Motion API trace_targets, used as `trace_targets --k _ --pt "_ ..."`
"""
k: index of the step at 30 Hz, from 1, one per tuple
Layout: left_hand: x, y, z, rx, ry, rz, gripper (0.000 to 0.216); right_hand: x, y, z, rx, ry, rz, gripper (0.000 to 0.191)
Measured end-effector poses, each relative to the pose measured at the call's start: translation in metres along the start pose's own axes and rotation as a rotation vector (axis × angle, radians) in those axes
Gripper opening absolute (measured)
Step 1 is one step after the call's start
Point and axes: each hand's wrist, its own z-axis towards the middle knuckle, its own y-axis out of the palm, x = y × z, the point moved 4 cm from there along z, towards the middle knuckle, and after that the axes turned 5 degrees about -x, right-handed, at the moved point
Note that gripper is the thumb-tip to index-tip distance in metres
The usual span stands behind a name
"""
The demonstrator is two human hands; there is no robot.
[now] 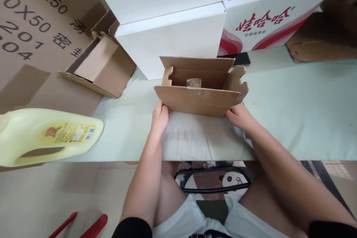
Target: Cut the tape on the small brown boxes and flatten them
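A small brown cardboard box stands in front of me on the pale green cloth, its top flaps up and its inside partly showing. A strip of tape clings to the edge of its near flap. At its lower left corner, my left hand is closed on the box, the fingertips partly hidden behind it. My right hand grips the lower right corner, with most of its fingers out of sight under the flap.
White cartons and a red-and-white printed carton stand behind. To the left are another open cardboard box, a large printed carton and a yellow bottle lying down. A dark flat object lies behind the box.
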Motion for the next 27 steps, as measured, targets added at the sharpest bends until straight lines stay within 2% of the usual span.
trace_targets --k 8,14,20,27 --pt "0.01 0.001 -0.003 0.016 0.118 0.148 0.029 -0.006 0.002 -0.001 -0.059 0.0 -0.088 0.016" --pt "0.012 0.0 -0.004 0.03 0.105 0.148 0.032 -0.006 0.001 -0.001 -0.057 -0.037 -0.069 0.018" --pt "0.014 0.001 -0.006 0.011 0.101 0.169 0.039 -0.003 0.002 -0.001 -0.116 -0.039 -0.114 0.019" --pt "0.013 0.003 -0.005 -0.001 0.12 0.186 0.039 -0.003 0.004 0.0 -0.092 -0.042 -0.142 0.025"
